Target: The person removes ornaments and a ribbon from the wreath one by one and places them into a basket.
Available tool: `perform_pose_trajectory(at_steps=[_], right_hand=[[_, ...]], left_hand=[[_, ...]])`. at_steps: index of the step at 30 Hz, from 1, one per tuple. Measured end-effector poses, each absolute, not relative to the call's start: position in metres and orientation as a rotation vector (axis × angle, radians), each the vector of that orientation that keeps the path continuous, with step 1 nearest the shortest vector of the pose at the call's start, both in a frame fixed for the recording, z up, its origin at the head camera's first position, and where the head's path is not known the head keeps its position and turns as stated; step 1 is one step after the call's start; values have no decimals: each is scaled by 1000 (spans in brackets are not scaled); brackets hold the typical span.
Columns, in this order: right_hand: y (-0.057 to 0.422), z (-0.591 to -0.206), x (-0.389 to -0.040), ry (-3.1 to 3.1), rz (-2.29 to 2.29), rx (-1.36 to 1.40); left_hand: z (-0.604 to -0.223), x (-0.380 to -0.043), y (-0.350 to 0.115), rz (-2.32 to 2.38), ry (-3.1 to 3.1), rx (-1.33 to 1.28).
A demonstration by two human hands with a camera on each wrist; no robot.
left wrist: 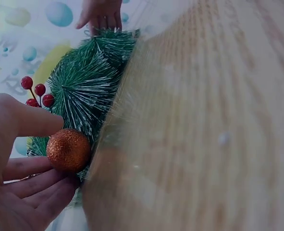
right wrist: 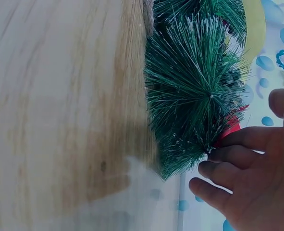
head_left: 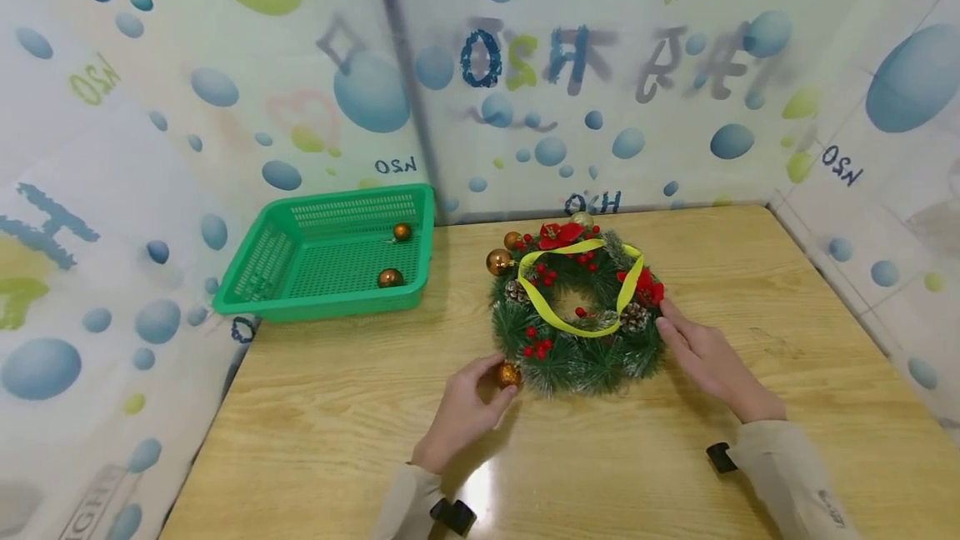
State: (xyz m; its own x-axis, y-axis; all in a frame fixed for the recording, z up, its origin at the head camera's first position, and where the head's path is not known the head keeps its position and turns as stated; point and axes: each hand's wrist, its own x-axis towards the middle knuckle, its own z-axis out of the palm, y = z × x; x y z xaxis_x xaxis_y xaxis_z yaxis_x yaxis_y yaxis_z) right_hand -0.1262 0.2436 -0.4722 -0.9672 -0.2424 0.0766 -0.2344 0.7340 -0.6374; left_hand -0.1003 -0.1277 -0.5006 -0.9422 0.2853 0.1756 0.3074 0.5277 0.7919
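Observation:
A green pine wreath [head_left: 555,369] lies on the wooden table, decked with red flowers, red berries, pinecones and a yellow ribbon [head_left: 551,319] looped over its top. At its near left edge my left hand [head_left: 467,407] holds a glittery copper bauble [left wrist: 68,150] between thumb and fingers, right against the pine needles. My right hand [head_left: 708,361] rests its extended fingers on the wreath's right side, by a red flower [head_left: 649,288]. Two copper baubles, one of them a shiny bauble [head_left: 498,262], and a pale gold bauble [head_left: 582,220] sit along the wreath's far left and back edge.
A green plastic basket [head_left: 330,307] stands at the back left of the table [head_left: 600,473]. Inside it lie two copper baubles, one nearer bauble [head_left: 390,277] and one farther bauble [head_left: 402,232]. Bubble-printed sheets [head_left: 480,132] enclose the table behind and at both sides.

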Motion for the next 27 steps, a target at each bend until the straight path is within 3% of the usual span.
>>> perform_pose_trajectory(at_steps=[27], right_hand=[[242,-478,-126,2888,-1096,-358]], left_hand=[[-493,-100,-128,-1577,-2598,-514]])
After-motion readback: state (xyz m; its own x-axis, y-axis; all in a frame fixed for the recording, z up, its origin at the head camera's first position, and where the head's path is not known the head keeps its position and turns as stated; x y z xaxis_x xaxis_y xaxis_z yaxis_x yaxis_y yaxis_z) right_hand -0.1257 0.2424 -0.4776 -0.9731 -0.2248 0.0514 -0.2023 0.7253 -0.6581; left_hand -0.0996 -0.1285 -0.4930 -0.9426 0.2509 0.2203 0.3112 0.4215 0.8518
